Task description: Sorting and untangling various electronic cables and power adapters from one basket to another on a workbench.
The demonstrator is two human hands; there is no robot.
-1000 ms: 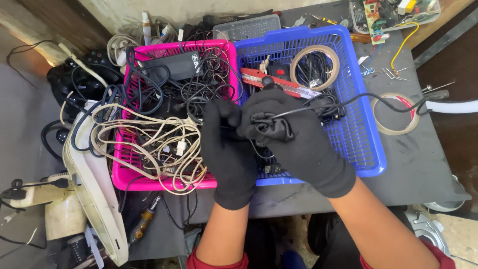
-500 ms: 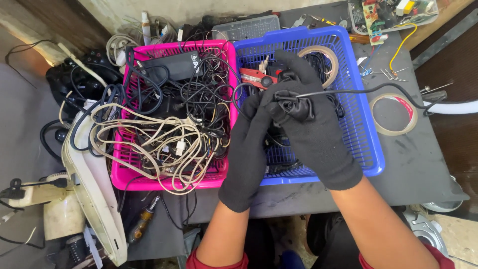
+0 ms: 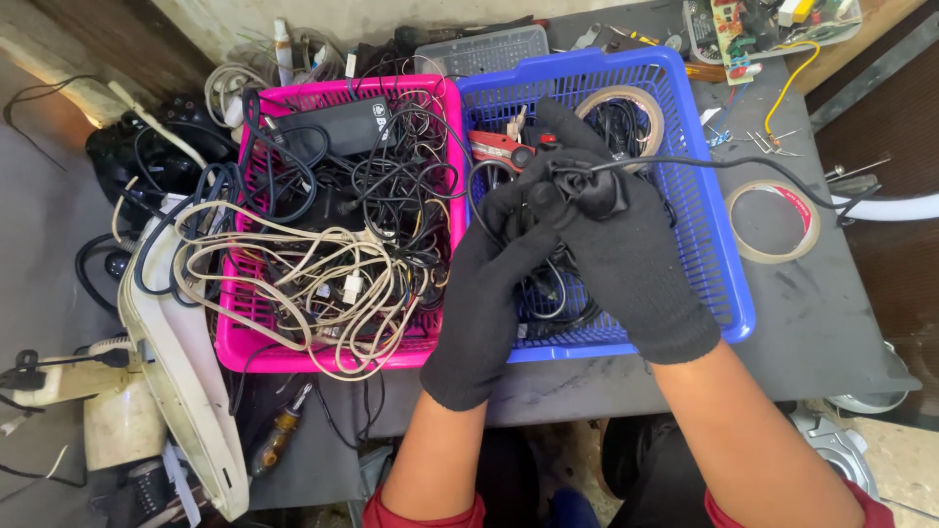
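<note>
Hands higher; cable rightward.

a dark grey worktable stands by a pale wall, warm light at left.

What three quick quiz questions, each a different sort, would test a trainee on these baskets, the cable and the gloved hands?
1. True or false: both hands, left hand and right hand, wear black gloves.
2. Which basket lies under the hands? A) pink basket B) blue basket
3. Fill in: the hands grip a black ____ that trails off to the right.

Key: 1 true; 2 B; 3 cable.
</note>
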